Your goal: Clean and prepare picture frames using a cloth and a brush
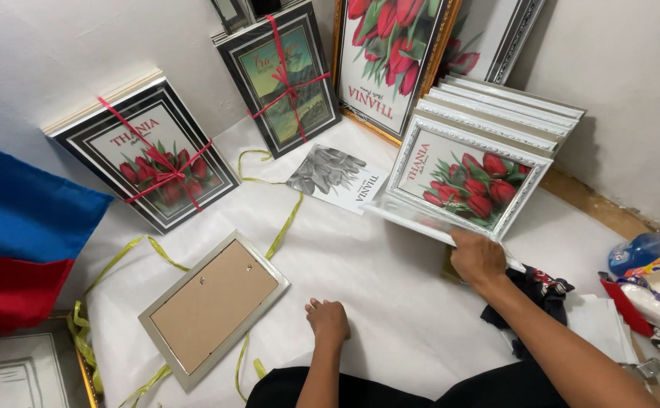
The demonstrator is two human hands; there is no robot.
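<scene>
A white sheet covers the floor and carries everything. Against the wall at the right leans a stack of white ornate frames, the front one showing red tulips behind glass. The right hand pinches the lower edge of a clear glass pane just in front of that stack, its grip closed on the pane. A silver frame lies face down to the left, its brown backing board up, with yellow ribbon trailing around it. The left hand rests on the sheet, fingers curled, holding nothing. A black-and-white tulip print lies flat farther back.
</scene>
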